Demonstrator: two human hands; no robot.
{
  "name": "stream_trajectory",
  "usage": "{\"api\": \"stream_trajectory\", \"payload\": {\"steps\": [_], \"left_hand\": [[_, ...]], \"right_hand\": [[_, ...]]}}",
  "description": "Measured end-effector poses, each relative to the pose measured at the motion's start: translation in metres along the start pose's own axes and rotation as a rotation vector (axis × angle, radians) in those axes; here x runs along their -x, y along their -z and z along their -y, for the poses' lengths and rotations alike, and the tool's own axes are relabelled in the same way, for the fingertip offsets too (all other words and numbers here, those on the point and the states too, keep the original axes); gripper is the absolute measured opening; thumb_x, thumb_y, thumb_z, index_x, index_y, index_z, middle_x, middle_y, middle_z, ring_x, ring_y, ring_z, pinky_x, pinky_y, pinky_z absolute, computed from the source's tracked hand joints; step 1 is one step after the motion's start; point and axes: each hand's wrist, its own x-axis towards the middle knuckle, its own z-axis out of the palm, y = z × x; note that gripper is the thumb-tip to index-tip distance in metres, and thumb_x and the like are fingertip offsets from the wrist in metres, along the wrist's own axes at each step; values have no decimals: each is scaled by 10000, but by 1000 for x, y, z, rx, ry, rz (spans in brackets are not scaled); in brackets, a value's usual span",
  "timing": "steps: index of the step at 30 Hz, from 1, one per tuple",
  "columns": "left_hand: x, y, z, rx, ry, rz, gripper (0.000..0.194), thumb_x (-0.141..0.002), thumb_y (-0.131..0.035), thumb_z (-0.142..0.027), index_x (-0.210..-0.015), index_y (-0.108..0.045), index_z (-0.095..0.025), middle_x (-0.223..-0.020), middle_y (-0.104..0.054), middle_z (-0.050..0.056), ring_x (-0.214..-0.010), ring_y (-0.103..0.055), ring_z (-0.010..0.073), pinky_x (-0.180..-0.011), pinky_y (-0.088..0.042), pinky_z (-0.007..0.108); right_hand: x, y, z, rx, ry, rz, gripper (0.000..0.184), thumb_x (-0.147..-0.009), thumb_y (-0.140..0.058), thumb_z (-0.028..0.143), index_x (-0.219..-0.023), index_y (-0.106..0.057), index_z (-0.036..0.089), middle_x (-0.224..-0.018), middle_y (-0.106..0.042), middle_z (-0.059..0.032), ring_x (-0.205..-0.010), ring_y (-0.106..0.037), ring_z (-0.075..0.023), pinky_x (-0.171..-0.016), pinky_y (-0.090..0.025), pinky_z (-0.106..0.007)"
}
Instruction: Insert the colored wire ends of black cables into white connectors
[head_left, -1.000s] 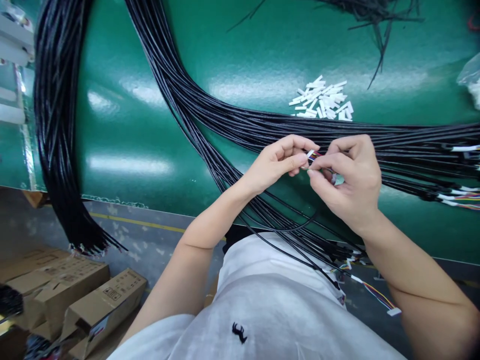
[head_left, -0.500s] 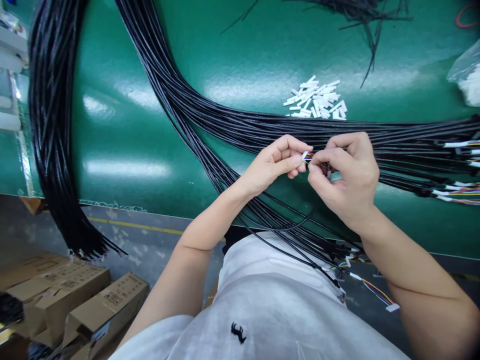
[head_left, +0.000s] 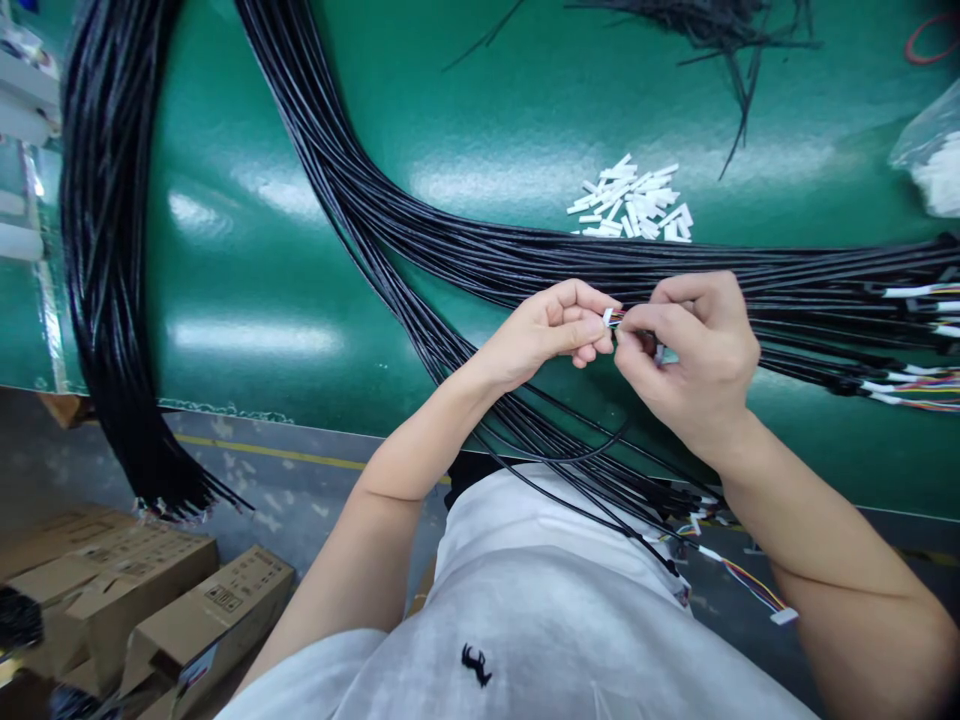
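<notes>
Between finger and thumb, my left hand (head_left: pixel 564 325) pinches a small white connector (head_left: pixel 607 318). Thin coloured wires (head_left: pixel 617 321) run from it into the closed fingers of my right hand (head_left: pixel 694 350), which grips them close by; its fingertips partly hide them. Beneath both hands lies a thick bundle of black cables (head_left: pixel 465 250) stretching across the table. A thinner group of cables (head_left: pixel 555 440) passes under my left wrist towards my body, and one ends in a white connector (head_left: pixel 784 616) on coloured wires at the table's edge.
White sleeve pieces (head_left: pixel 637 200) lie in a pile behind the cables. Black ties (head_left: pixel 720 25) are heaped at the back, and a plastic bag (head_left: pixel 934 150) sits at right. Another cable bundle (head_left: pixel 109 250) hangs over the left edge, above cardboard boxes (head_left: pixel 202 620) on the floor.
The white connector has turned slightly in my left fingers and sits a little further left. Both hands have dropped slightly, still holding the connector and wires.
</notes>
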Motion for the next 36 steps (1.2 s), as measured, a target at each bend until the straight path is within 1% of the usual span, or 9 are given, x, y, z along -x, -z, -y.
{"api": "stream_trajectory", "payload": {"steps": [10, 15, 17, 22, 27, 29, 32, 34, 36], "left_hand": [[0, 1, 1, -56, -22, 23, 522, -780, -897, -512, -1028, -590, -170, -758, -725, -32, -677, -664, 48, -603, -500, 158], [3, 1, 2, -207, -54, 109, 475, -894, -774, -559, -1112, -606, -172, -831, -732, -3, -727, -673, 67, -670, -532, 194], [5, -1, 6, -377, -86, 126, 442, -972, -668, -557, -1164, -636, -160, -892, -751, 25, -762, -685, 82, -721, -552, 222], [6, -4, 18, -1133, -419, -61, 226, -1047, -567, -287, -1179, -705, -165, -1059, -787, 61, -971, -709, 136, -899, -541, 286], [-1, 2, 21, -1670, -598, -395, 286, -1034, -582, -233, -1292, -696, -189, -1230, -749, 110, -1127, -650, 224, -984, -504, 376], [-5, 4, 20, -1790, -550, -443, 260, -1037, -542, -182, -1228, -718, -196, -1202, -747, 109, -1097, -635, 230, -953, -493, 376], [-10, 4, 19, -1895, -517, -413, 276, -1055, -466, -158, -1159, -720, -179, -1165, -746, 111, -1039, -619, 230, -908, -481, 366], [-12, 4, 18, -1927, -499, -400, 278, -1049, -454, -150, -1167, -706, -162, -1162, -738, 119, -1029, -611, 237, -910, -473, 371], [-13, 5, 18, -1926, -475, -395, 270, -1036, -455, -135, -1160, -694, -153, -1137, -727, 119, -1016, -606, 237, -912, -463, 375]], "right_hand": [[-6, 3, 3, -148, -125, 112, 127, -898, -638, 204, -782, -648, 256, -930, -639, -55, -708, -589, -166, -609, -484, -342], [-6, 25, -3, -408, -402, 392, 147, -911, -653, 250, -1032, -572, 267, -906, -615, 23, -612, -598, -125, -571, -470, -296], [8, 46, -5, -361, -461, 566, 149, -996, -554, 257, -1144, -566, 269, -834, -632, 44, -585, -624, -127, -618, -489, -302], [71, 105, -13, -129, -460, 861, 328, -1059, -499, 450, -910, -695, 234, -897, -706, -40, -777, -693, -195, -743, -512, -351], [102, 151, -35, -385, -472, 1351, 266, -928, -735, 494, -1090, -832, 308, -1103, -795, -62, -999, -777, -256, -871, -597, -375], [98, 164, -48, -380, -500, 1244, 413, -876, -788, 543, -1232, -819, 336, -1252, -791, -85, -1140, -770, -293, -1000, -592, -397], [79, 169, -63, -259, -552, 916, 370, -907, -698, 623, -1030, -857, 313, -1119, -809, -100, -1024, -781, -291, -901, -609, -396], [61, 158, -63, -149, -582, 718, 459, -907, -649, 692, -956, -836, 276, -1053, -805, -108, -984, -765, -290, -918, -590, -421], [43, 137, -57, -204, -602, 730, 514, -911, -625, 700, -1043, -817, 243, -1015, -802, -109, -903, -757, -269, -896, -580, -426]]}}
